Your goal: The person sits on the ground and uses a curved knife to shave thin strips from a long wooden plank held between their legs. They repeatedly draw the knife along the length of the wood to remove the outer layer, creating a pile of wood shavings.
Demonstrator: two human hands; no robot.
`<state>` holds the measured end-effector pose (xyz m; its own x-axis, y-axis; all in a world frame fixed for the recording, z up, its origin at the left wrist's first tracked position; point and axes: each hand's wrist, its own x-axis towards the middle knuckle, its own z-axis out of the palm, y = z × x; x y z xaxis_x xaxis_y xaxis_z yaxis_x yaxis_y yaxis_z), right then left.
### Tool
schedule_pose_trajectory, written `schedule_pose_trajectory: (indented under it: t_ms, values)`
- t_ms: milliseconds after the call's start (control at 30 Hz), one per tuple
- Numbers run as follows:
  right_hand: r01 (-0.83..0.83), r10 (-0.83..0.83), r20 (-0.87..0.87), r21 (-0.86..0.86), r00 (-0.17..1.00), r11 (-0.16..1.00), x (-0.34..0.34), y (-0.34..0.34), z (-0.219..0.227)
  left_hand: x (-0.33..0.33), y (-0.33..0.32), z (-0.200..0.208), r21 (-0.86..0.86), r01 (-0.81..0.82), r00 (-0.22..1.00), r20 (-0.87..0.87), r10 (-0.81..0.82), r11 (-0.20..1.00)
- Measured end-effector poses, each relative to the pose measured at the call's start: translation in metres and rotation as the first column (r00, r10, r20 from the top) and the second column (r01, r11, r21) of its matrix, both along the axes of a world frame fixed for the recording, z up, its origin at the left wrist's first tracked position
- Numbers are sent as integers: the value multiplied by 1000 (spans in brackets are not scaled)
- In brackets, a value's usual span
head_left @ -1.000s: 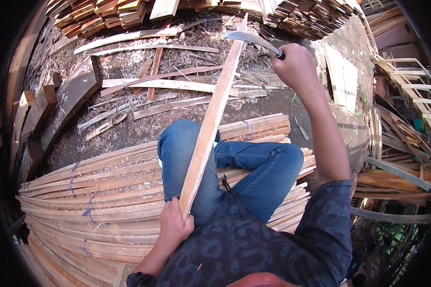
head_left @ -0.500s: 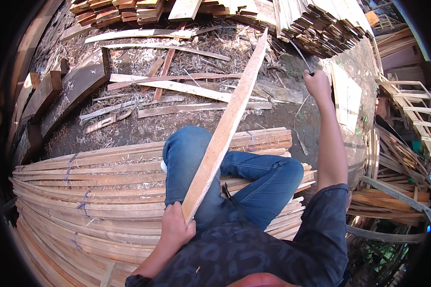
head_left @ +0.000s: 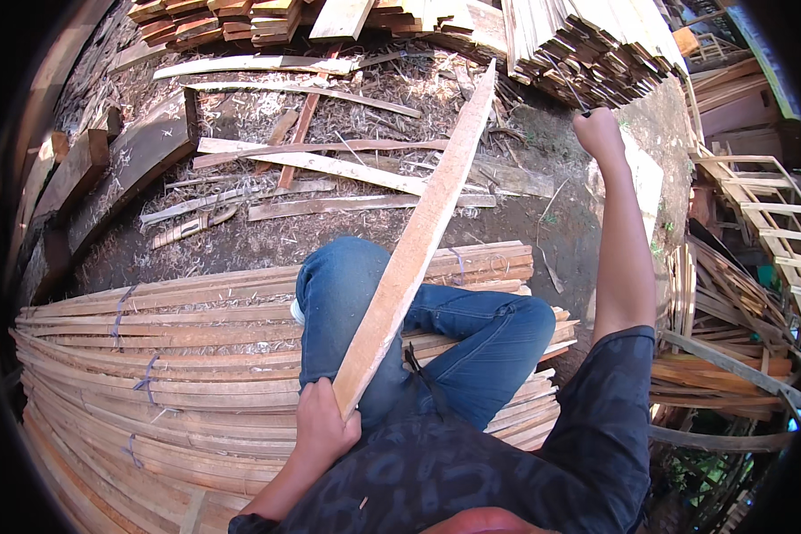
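A long, pale wooden plank with a tapered far end slants across my jeans, pointing away from me. My left hand is closed round its near end by my thigh. Out to the right, my raised right hand is clenched on the dark handle of a long, thin-bladed knife. The blade shows only as a narrow line against the stacked wood, well apart from the plank. One side edge of the plank looks rough and whitish.
Tied bundles of wooden slats lie beneath and beside my legs. Loose strips and shavings litter the ground ahead. Thick dark beams stand left; a large stack of slats rises far right, near a wooden ladder-like frame.
My right hand has risen a little and shifted slightly right, carrying the knife farther away. The left hand and the plank stay nearly in place.
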<state>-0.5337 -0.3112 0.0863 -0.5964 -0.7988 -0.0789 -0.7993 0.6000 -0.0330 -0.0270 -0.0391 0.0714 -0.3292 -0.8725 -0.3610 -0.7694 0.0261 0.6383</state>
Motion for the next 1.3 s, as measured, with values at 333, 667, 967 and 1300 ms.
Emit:
schedule_pose_trajectory:
  t_ms: [333, 667, 967, 1300]
  values:
    - [-450, 445, -160, 5, 881, 893, 103, 28, 47, 2, 7, -2, -16, -3, 1000, -14, 2, 1000]
    - [-370, 362, -295, 28, 884, 929, 90, -7, 53, -1, 7, -4, -53, -30, 1000, -6, 30, 998]
    - [-129, 130, -236, 18, 963, 991, 36, -7, 73, 1, 14, -6, -84, -53, 999, -11, 52, 995]
    - [-476, 494, -230, 132, 838, 869, 106, 3, 59, 3, 14, -8, -82, -57, 998, -15, 56, 995]
